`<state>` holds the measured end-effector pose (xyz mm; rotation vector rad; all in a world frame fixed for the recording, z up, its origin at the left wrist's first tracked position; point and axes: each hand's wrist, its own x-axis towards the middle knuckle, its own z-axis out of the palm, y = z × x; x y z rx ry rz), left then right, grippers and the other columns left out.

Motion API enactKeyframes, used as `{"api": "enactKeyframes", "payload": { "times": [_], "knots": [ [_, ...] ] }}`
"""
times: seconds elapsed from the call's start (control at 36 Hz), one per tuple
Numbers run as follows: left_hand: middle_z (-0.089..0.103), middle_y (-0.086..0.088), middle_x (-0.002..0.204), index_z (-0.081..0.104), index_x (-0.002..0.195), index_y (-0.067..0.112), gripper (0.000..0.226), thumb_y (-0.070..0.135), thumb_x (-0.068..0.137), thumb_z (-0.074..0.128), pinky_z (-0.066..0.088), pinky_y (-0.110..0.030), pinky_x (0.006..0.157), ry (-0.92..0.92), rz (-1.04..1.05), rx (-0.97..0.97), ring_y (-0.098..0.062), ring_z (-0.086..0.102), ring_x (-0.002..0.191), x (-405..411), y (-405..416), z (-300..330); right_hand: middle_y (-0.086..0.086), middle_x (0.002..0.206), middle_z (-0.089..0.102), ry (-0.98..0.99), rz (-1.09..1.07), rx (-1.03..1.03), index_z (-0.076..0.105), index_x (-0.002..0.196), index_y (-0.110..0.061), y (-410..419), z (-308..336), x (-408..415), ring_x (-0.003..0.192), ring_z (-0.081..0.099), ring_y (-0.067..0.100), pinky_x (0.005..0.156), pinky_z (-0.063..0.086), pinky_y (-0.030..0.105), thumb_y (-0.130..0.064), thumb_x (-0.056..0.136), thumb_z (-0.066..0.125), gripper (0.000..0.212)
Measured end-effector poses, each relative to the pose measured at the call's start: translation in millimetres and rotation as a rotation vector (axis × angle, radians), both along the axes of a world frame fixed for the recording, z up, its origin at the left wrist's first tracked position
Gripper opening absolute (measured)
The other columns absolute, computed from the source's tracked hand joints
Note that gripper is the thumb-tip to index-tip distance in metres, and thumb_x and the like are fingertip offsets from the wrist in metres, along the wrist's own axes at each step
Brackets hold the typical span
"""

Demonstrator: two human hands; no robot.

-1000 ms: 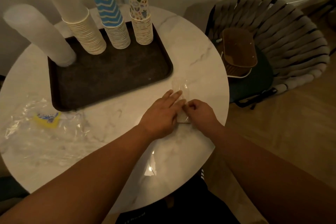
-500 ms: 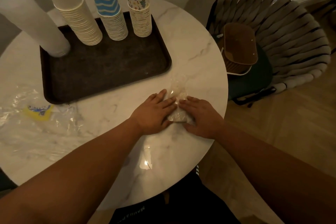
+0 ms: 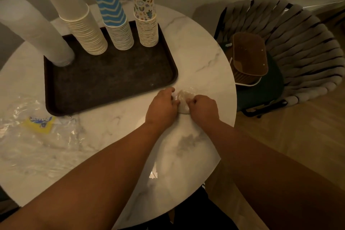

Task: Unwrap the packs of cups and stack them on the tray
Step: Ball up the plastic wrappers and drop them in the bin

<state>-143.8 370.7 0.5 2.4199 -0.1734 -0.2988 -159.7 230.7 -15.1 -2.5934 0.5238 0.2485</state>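
Note:
A dark tray (image 3: 112, 78) lies on the round marble table (image 3: 201, 48). Along its back stand several upside-down cup stacks: a clear plastic one (image 3: 33, 31) at the left, a tall white one (image 3: 74, 17), a blue zigzag one (image 3: 113, 17) and a patterned one (image 3: 145, 15). Just off the tray's near right corner, a crumpled clear plastic wrapper (image 3: 183, 99) sits on the table. My left hand (image 3: 162, 108) and my right hand (image 3: 203, 108) both grip it, fingers curled, one on each side.
Another empty clear wrapper (image 3: 43, 142) with a yellow label (image 3: 40, 121) is spread over the table's left part. To the right of the table stands a woven chair (image 3: 291, 48) holding a brown basket (image 3: 248, 59) on a dark cushion. Wooden floor lies beyond.
My hands went from pressing the wrapper flat with straight fingers to curling round it and bunching it into a wad. The camera view shifted slightly.

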Motion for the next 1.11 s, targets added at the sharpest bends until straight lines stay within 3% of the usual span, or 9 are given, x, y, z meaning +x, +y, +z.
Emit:
{"api": "enactKeyframes", "payload": {
  "times": [0.28, 0.39, 0.53, 0.67, 0.81, 0.92, 0.97, 1.03, 1.11],
  "knots": [
    [0.064, -0.012, 0.100, 0.062, 0.098, 0.010, 0.050, 0.057, 0.092, 0.050, 0.041, -0.033, 0.068, 0.134, 0.109, 0.251, -0.030, 0.059, 0.096, 7, -19, -9, 0.011, 0.107, 0.068, 0.049, -0.112, -0.004, 0.067, 0.104, -0.008, -2, -1, 14, 0.100, 0.063, 0.029, 0.072, 0.037, 0.026, -0.043, 0.091, 0.059, 0.038],
    [0.067, -0.013, 0.107, 0.063, 0.102, 0.009, 0.038, 0.044, 0.095, 0.050, 0.042, -0.033, 0.074, 0.250, 0.104, 0.255, -0.032, 0.060, 0.101, 14, -30, -5, 0.010, 0.108, 0.066, 0.034, -0.172, 0.100, 0.062, 0.106, -0.009, -5, 3, 10, 0.102, 0.061, 0.027, 0.075, 0.041, 0.029, -0.047, 0.086, 0.066, 0.044],
    [0.058, -0.007, 0.092, 0.056, 0.093, 0.007, 0.018, 0.025, 0.094, 0.054, 0.039, -0.029, 0.069, 0.328, 0.158, -0.035, -0.027, 0.055, 0.090, 11, -26, 10, 0.006, 0.102, 0.063, 0.005, -0.160, 0.196, 0.058, 0.106, -0.012, -12, 8, 0, 0.094, 0.059, 0.021, 0.075, 0.042, 0.028, -0.052, 0.080, 0.070, 0.050],
    [0.056, -0.010, 0.081, 0.046, 0.076, 0.014, 0.020, 0.013, 0.090, 0.060, 0.059, -0.041, 0.069, 0.429, 0.357, -0.342, -0.022, 0.056, 0.069, 3, -9, 30, 0.006, 0.143, 0.044, -0.334, 0.100, 0.269, 0.043, 0.141, -0.019, -12, 28, -12, 0.129, 0.045, 0.022, 0.107, 0.040, 0.036, -0.037, 0.092, 0.061, 0.055],
    [0.061, -0.018, 0.095, 0.052, 0.090, 0.006, 0.010, 0.012, 0.094, 0.058, 0.057, -0.025, 0.056, 0.374, 0.401, -0.450, -0.024, 0.062, 0.080, -7, -5, 58, 0.001, 0.156, 0.031, -0.204, 0.335, 0.414, 0.028, 0.151, -0.020, 4, 62, -10, 0.143, 0.029, 0.016, 0.115, 0.020, 0.025, -0.031, 0.103, 0.041, 0.051],
    [0.061, -0.017, 0.094, 0.053, 0.093, 0.007, 0.009, 0.015, 0.095, 0.058, 0.056, -0.035, 0.073, 0.380, 0.341, -0.506, -0.025, 0.062, 0.084, -15, 3, 83, 0.006, 0.144, 0.047, -0.008, 0.092, 0.761, 0.041, 0.144, -0.022, 16, 81, 1, 0.128, 0.048, 0.025, 0.110, 0.038, 0.040, -0.034, 0.102, 0.043, 0.043],
    [0.061, -0.018, 0.094, 0.053, 0.092, 0.007, 0.006, 0.010, 0.095, 0.058, 0.057, -0.034, 0.070, 0.397, 0.323, -0.524, -0.026, 0.063, 0.085, -19, 13, 94, 0.010, 0.129, 0.058, 0.110, -0.023, 0.960, 0.057, 0.124, -0.022, 21, 88, 8, 0.113, 0.058, 0.026, 0.102, 0.046, 0.044, -0.028, 0.100, 0.049, 0.027],
    [0.060, -0.014, 0.089, 0.051, 0.087, 0.009, 0.010, 0.006, 0.094, 0.058, 0.055, -0.030, 0.063, 0.406, 0.327, -0.532, -0.023, 0.062, 0.079, -23, 27, 105, 0.012, 0.116, 0.063, 0.172, -0.050, 1.103, 0.064, 0.103, -0.019, 28, 96, 12, 0.103, 0.062, 0.025, 0.095, 0.052, 0.042, -0.018, 0.098, 0.053, 0.012],
    [0.063, -0.014, 0.100, 0.055, 0.096, 0.009, 0.005, 0.009, 0.094, 0.060, 0.058, -0.031, 0.064, 0.389, 0.401, -0.493, -0.026, 0.065, 0.088, -29, 53, 116, 0.013, 0.103, 0.064, 0.184, -0.081, 1.259, 0.062, 0.097, -0.010, 45, 107, 19, 0.091, 0.064, 0.021, 0.077, 0.056, 0.033, -0.004, 0.098, 0.050, 0.014]
  ]
}}
